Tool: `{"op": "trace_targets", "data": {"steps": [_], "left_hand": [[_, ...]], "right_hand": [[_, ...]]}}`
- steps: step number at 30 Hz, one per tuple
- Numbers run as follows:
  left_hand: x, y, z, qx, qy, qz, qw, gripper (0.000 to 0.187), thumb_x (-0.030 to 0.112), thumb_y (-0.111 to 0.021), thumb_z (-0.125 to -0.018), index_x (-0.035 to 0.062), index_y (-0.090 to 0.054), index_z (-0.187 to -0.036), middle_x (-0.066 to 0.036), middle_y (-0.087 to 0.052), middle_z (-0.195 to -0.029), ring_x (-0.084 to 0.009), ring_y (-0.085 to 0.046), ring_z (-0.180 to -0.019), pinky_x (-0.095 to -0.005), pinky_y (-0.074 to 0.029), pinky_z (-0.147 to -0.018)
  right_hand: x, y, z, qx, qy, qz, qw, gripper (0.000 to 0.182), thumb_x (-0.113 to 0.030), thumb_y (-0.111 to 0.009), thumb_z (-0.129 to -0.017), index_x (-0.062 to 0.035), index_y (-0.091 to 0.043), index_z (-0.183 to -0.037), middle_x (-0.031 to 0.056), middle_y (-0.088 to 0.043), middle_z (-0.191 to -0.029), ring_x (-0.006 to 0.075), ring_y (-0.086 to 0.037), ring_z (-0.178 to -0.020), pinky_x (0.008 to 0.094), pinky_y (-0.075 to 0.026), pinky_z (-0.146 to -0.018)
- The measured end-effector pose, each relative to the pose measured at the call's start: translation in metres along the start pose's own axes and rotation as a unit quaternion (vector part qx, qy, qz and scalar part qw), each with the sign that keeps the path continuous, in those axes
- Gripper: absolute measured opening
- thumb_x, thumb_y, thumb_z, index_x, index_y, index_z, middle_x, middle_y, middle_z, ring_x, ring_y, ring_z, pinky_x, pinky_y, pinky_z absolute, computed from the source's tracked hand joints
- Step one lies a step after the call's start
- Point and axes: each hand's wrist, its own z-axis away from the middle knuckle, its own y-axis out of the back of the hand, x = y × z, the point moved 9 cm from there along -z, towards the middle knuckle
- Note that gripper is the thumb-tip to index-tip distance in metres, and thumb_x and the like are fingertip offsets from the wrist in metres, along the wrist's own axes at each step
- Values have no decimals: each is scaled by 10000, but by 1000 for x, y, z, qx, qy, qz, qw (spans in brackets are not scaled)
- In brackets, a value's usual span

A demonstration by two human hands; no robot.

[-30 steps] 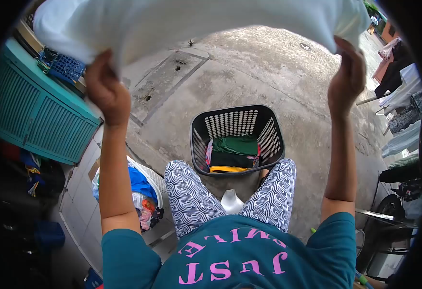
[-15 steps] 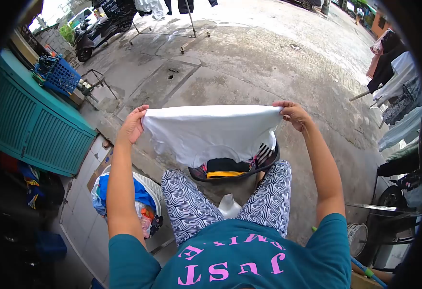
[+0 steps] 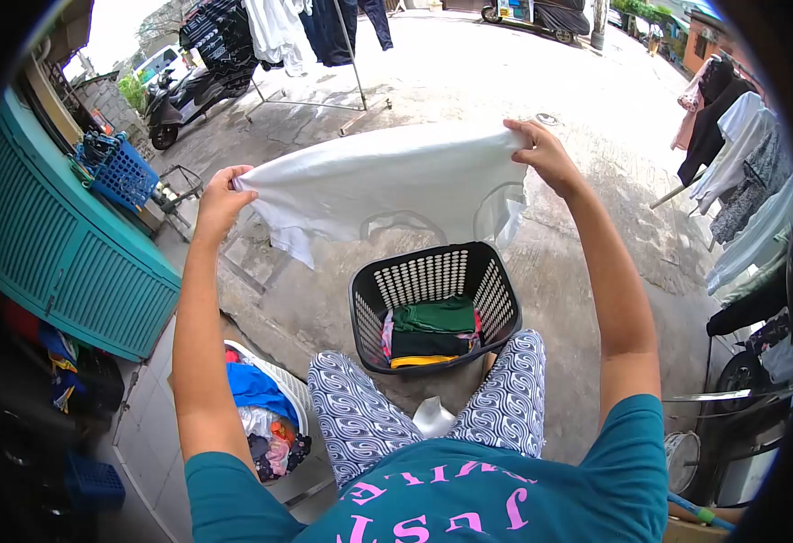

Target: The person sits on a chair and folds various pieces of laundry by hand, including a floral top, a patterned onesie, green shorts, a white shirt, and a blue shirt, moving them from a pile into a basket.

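A white shirt point(image 3: 378, 176) hangs stretched out in front of me, upside down, with its neckline and a sleeve opening at the bottom. My left hand point(image 3: 223, 201) pinches its upper left corner between thumb and fingers. At the upper right corner, my right hand point(image 3: 543, 156) grips the cloth the same way and sits higher than the left. Below the shirt, between my knees, stands a black laundry basket point(image 3: 357, 312) with folded green, black and yellow clothes in its bottom. To my left is a white basket point(image 3: 289, 385) heaped with crumpled laundry, including a blue piece point(image 3: 256, 391).
A blue basket point(image 3: 129, 172) stands by the teal louvred doors point(image 3: 71, 244) on the left. Clothes hang on a rack point(image 3: 356, 63) ahead and along a line point(image 3: 745, 163) at right. A scooter point(image 3: 188, 100) is parked at the far left.
Both hands have lifted the shirt up and away from me, the right one higher, so the shirt now slants. The black basket and its folded clothes have come into fuller view.
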Motion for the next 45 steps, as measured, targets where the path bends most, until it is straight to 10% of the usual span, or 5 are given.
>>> {"op": "trace_targets", "data": {"steps": [17, 28, 33, 37, 45], "left_hand": [[-47, -19, 34, -86, 247, 164, 951, 199, 76, -529, -806, 98, -554, -1002, 28, -539, -771, -56, -414, -647, -185, -331, -585], [20, 13, 110, 14, -36, 11, 999, 100, 71, -577, -768, 68, -522, -851, -14, -509, -930, -119, -473, -832, -243, -357, -814], [-16, -24, 126, -76, 107, 420, 898, 128, 91, -570, -775, 102, -468, -852, -13, -503, -923, -122, -491, -864, -279, -376, -815], [-74, -89, 133, -11, 280, 440, 853, 183, 121, -560, -808, 81, -457, -954, 2, -541, -808, -81, -525, -731, -233, -438, -649], [28, -184, 180, 35, 171, 304, 937, 145, 123, -546, -853, 18, -493, -939, -5, -532, -725, -50, -458, -613, -206, -382, -527]], "right_hand": [[44, -21, 14, -41, -103, -146, 983, 228, 16, -544, -719, -20, -629, -927, 62, -596, -827, 151, -527, -808, 274, -401, -790], [6, 16, 96, 46, -17, 12, 999, 93, -65, -610, -698, -30, -587, -781, 36, -575, -779, 154, -535, -828, 271, -400, -797], [41, -10, 111, -45, -142, -409, 900, 128, -183, -609, -746, -102, -533, -809, -20, -530, -743, 95, -504, -755, 239, -391, -701], [98, -56, 118, 19, -268, -344, 900, 112, -170, -587, -773, -102, -509, -817, -31, -513, -716, 54, -472, -644, 205, -357, -564], [-19, -164, 149, 14, -87, -146, 985, 180, -124, -642, -749, -7, -522, -814, -7, -512, -697, 47, -459, -595, 199, -381, -494]]}}
